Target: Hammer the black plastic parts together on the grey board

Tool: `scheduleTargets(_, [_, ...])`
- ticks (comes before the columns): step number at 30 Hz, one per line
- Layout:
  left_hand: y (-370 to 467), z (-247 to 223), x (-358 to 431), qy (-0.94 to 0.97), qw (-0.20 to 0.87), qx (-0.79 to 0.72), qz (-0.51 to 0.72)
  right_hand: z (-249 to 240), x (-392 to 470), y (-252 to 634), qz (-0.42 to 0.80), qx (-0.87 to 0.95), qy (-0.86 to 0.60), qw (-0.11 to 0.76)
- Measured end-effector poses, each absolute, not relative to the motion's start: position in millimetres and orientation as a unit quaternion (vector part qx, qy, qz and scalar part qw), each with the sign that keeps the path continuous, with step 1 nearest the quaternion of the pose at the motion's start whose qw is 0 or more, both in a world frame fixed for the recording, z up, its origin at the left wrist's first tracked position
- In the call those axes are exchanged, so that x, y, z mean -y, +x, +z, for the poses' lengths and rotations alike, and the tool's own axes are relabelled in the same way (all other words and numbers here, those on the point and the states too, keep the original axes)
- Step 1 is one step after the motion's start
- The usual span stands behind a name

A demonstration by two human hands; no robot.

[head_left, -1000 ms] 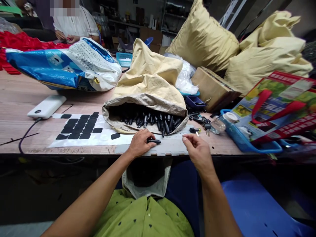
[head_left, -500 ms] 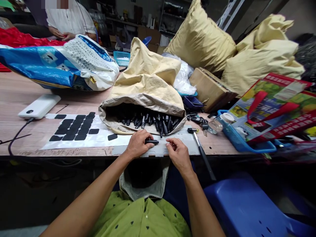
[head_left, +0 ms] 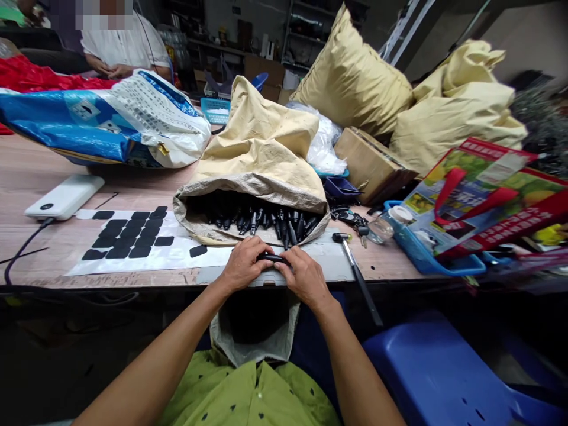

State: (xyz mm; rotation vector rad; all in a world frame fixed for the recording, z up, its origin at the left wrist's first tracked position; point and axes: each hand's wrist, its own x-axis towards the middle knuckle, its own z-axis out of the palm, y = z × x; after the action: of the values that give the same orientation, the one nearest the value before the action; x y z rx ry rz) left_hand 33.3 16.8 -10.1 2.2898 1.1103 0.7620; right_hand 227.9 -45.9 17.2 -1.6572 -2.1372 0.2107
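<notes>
A short black rod-like piece (head_left: 271, 257) lies level between my two hands, above a grey board (head_left: 326, 266) at the table's front edge. My left hand (head_left: 247, 260) grips its left end, and my right hand (head_left: 303, 273) pinches the right end. Just behind them, a cream cloth sack (head_left: 261, 157) lies with its mouth facing me, full of several similar black pieces (head_left: 290, 228). To the left, black rounded patches (head_left: 126, 236) sit in rows on a white sheet (head_left: 164, 260).
A hammer (head_left: 361, 281) overhangs the front edge at right, near a blue basket (head_left: 410, 251) and keys. A white power bank (head_left: 66, 195) and a blue-white bag (head_left: 102, 127) are at left. An open sack (head_left: 254, 349) hangs below the edge; a blue chair (head_left: 452, 367) stands right.
My right hand has moved left and closed on the black piece's right end. My left hand still holds it. The whole view has shifted slightly.
</notes>
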Motion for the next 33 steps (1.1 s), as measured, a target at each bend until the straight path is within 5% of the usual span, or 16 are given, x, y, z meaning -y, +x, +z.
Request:
scheduleTargets(11, [36, -17, -14, 0.862, 0.172, -0.401, 0.258, 16, 43, 229, 0.080, 0.778, -0.582, 0.221])
scheduleTargets(17, [38, -11, -12, 0.845, 0.185, -0.420, 0.274, 29, 46, 273, 0.030, 0.658, -0.689, 0.302])
scheduleTargets(21, [38, -11, -14, 0.836, 0.202, -0.430, 0.274, 31, 59, 329, -0.066, 0.496, -0.850, 0.163])
scheduleTargets(25, [39, -12, -16, 0.826, 0.217, -0.437, 0.284, 23, 69, 364, 0.008, 0.456, -0.887, 0.076])
scheduleTargets(29, [38, -10, -16, 0.822, 0.222, -0.437, 0.289, 16, 74, 369, 0.065, 0.445, -0.879, 0.159])
scheduleTargets(33, [38, -9, -17, 0.820, 0.235, -0.439, 0.281, 18, 87, 341, 0.128, 0.400, -0.819, 0.392])
